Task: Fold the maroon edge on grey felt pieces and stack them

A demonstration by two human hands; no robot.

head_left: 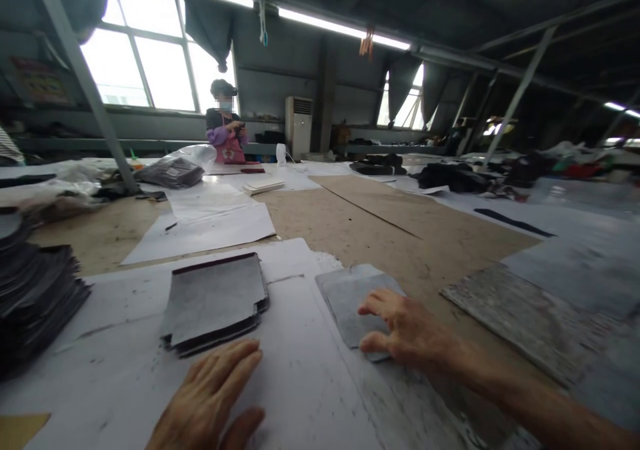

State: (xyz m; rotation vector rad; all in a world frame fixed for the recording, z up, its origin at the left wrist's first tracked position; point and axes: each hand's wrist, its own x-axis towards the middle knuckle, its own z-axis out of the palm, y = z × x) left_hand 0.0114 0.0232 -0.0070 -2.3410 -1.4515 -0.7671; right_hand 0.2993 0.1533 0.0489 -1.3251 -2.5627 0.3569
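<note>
My left hand [213, 397] hovers over or rests on white paper, fingers stretched out, just in front of a stack of grey, dark-edged cut pieces [215, 300] with notched corners. My right hand [395, 327] is at a flat grey piece [345, 297] with rounded corners, its thumb and fingers spread. The fingertips are over this piece; whether they touch it I cannot tell. Nothing shows between the fingers of either hand.
A tall pile of dark pieces [40, 297] stands at the left edge. White sheets [215, 233] and brown board [320, 217] cover the table. A plastic-wrapped bundle [175, 170] and dark cloth [450, 178] lie farther back. Beyond the table stands a person [227, 133] in a pink apron.
</note>
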